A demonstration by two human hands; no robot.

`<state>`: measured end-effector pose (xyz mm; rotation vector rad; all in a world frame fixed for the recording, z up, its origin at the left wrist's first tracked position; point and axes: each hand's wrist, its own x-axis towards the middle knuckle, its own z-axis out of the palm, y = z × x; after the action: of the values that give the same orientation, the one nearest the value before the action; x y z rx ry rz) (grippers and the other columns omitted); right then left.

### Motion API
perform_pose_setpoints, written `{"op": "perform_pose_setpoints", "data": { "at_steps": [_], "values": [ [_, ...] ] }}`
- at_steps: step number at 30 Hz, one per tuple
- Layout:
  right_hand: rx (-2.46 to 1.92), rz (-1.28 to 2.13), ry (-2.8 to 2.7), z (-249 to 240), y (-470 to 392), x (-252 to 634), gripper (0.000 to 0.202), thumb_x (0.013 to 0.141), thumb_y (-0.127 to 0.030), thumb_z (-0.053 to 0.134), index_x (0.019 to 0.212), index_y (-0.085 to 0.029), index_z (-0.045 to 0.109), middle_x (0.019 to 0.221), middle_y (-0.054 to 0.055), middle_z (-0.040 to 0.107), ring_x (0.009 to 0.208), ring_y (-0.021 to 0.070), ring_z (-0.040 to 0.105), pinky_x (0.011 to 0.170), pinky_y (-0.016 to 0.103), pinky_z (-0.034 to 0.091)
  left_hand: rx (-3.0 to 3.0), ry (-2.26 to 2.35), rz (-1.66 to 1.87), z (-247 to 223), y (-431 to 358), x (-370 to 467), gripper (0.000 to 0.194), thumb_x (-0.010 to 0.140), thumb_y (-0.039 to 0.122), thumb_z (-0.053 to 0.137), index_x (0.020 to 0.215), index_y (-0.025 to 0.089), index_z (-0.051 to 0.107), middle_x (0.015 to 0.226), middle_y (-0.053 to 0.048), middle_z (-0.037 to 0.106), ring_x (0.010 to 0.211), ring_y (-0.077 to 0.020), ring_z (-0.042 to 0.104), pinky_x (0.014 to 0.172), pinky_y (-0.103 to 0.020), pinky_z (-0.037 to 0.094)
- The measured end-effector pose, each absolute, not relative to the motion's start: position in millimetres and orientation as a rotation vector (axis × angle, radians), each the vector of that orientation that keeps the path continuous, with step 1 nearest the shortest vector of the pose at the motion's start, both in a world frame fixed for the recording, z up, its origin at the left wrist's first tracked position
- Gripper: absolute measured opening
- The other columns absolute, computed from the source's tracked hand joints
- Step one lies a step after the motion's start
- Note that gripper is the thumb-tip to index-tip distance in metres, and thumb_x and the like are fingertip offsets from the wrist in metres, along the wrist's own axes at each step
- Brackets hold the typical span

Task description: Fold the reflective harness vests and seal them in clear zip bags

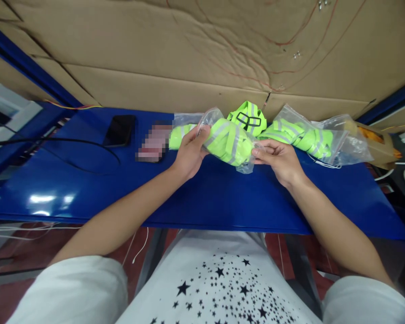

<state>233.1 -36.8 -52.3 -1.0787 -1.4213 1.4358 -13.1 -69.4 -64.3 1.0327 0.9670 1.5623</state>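
Note:
My left hand (189, 153) and my right hand (278, 159) hold a clear plastic bag (245, 165) with a folded neon-green reflective vest (229, 141) in it, just above the blue table (202, 198). The left hand grips the bag's left end, the right pinches its right end. An unbagged green vest (248, 117) lies just behind. A bagged vest (303, 135) rests to the right, and another bagged one (178, 134) sits behind my left hand.
A black phone (119, 129) lies at the table's back left, next to a blurred pinkish object (153, 143). A black cable (70, 155) crosses the left side. Cardboard sheets (189, 54) line the back. A cardboard box (380, 141) stands at far right.

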Motion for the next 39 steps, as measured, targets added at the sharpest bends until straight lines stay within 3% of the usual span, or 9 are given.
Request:
{"op": "perform_pose_setpoints", "data": {
  "at_steps": [5,9,12,18,23,26,30,34,39],
  "values": [
    [-1.042,1.318,-1.532,-41,-27,250,0.036,0.07,-0.047,0.095,0.096,-0.024,0.085,0.086,0.003,0.081,0.081,0.0217,0.079,0.078,0.04,0.071,1.032,0.929,1.576,-59,-68,-15,0.043,0.087,0.057,0.077,0.115,0.024,0.072,0.114,-0.008,0.077,0.114,-0.026,0.072,0.085,-0.033,0.061],
    [-1.142,1.53,-1.708,-32,-12,273,0.046,0.075,-0.047,0.092,0.111,-0.02,0.083,0.098,0.011,0.081,0.089,0.0246,0.08,0.082,0.042,0.069,1.057,0.951,1.648,-48,-70,-21,0.031,0.083,0.05,0.082,0.099,0.026,0.071,0.104,-0.003,0.074,0.095,-0.0199,0.071,0.074,-0.028,0.056],
    [-1.098,1.204,-1.704,-35,-9,272,0.055,0.087,-0.058,0.079,0.128,-0.022,0.074,0.117,0.013,0.078,0.105,0.0243,0.076,0.089,0.04,0.066,1.235,1.016,1.7,-42,-74,-23,0.028,0.081,0.043,0.086,0.095,0.027,0.069,0.101,0.0,0.071,0.093,-0.0171,0.07,0.075,-0.027,0.055],
    [-0.597,0.993,-2.005,-47,-44,238,0.093,0.08,-0.054,0.087,0.159,-0.038,0.041,0.166,0.007,0.044,0.145,0.0299,0.054,0.116,0.045,0.053,1.504,0.972,1.53,-39,-93,-11,0.066,0.08,0.047,0.088,0.137,0.032,0.058,0.135,-0.006,0.066,0.112,-0.0285,0.074,0.088,-0.036,0.058],
    [-0.511,1.122,-1.926,-49,-67,226,0.063,0.084,-0.042,0.086,0.14,-0.031,0.061,0.143,0.005,0.067,0.132,0.0266,0.065,0.109,0.04,0.058,1.519,0.911,1.444,-40,-104,-4,0.068,0.082,0.047,0.087,0.142,0.033,0.056,0.128,-0.006,0.071,0.104,-0.0285,0.076,0.084,-0.037,0.059],
    [-0.589,1.195,-1.766,-48,-66,224,0.04,0.084,-0.041,0.086,0.118,-0.027,0.07,0.124,0.003,0.075,0.117,0.0234,0.072,0.102,0.038,0.061,1.459,0.842,1.494,-44,-100,-2,0.071,0.08,0.05,0.087,0.142,0.034,0.056,0.131,-0.005,0.071,0.116,-0.0268,0.072,0.092,-0.036,0.059],
    [-0.708,1.199,-1.624,-50,-61,224,0.037,0.077,-0.041,0.091,0.104,-0.026,0.07,0.109,0.001,0.077,0.105,0.0208,0.073,0.093,0.034,0.062,1.603,0.99,1.429,-47,-97,0,0.041,0.095,0.058,0.069,0.111,0.021,0.077,0.103,-0.006,0.077,0.091,-0.0181,0.071,0.076,-0.026,0.054],
    [-0.683,1.118,-1.802,-52,-65,224,0.034,0.084,-0.039,0.086,0.111,-0.026,0.071,0.108,0.002,0.076,0.099,0.0197,0.073,0.087,0.033,0.061,1.937,1.138,1.443,-45,-106,-1,0.039,0.101,0.049,0.062,0.094,0.016,0.081,0.072,-0.003,0.072,0.063,-0.0115,0.057,0.059,-0.023,0.042],
    [-0.637,1.041,-1.928,-49,-67,226,0.034,0.088,-0.047,0.081,0.115,-0.026,0.076,0.112,0.004,0.078,0.101,0.0216,0.073,0.09,0.036,0.06,1.835,1.203,1.424,-45,-106,-1,0.043,0.098,0.053,0.065,0.08,0.016,0.079,0.067,-0.001,0.069,0.064,-0.0128,0.059,0.061,-0.024,0.043]
  ]
}}
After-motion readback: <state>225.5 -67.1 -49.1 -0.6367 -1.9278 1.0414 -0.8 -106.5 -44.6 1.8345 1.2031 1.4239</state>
